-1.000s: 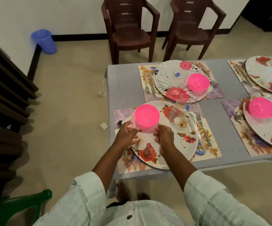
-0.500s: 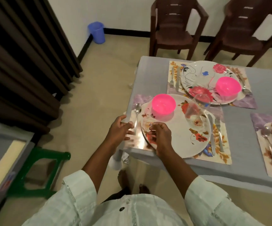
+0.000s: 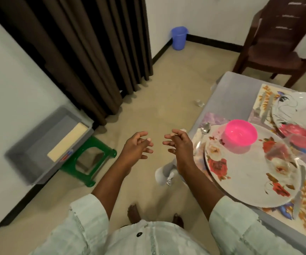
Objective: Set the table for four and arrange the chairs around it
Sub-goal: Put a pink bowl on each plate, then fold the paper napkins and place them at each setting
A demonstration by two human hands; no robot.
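Note:
The grey table (image 3: pixel 227 85) fills the right side. On its near placemat lies a floral plate (image 3: pixel 244 177) carrying a pink bowl (image 3: pixel 240 137) and a clear glass (image 3: pixel 279 159). A spoon (image 3: pixel 204 128) lies left of the plate, and cutlery lies to its right. A second floral plate (image 3: pixel 299 115) sits behind it. A brown chair (image 3: pixel 277 52) stands at the table's far end. My left hand (image 3: pixel 136 147) and my right hand (image 3: pixel 179 146) hover over the floor left of the table, fingers loosely spread, holding nothing.
A grey box (image 3: pixel 45 144) rests on a green stool (image 3: pixel 91 162) at the left wall. Dark curtains (image 3: pixel 97 52) hang behind it. A blue bin (image 3: pixel 179 37) stands in the far corner. A small clear object (image 3: pixel 200 103) lies on the floor near the table.
Both hands have come off the near plate and placemat and now hang in the air left of the table. The view has swung left toward the curtains and stool.

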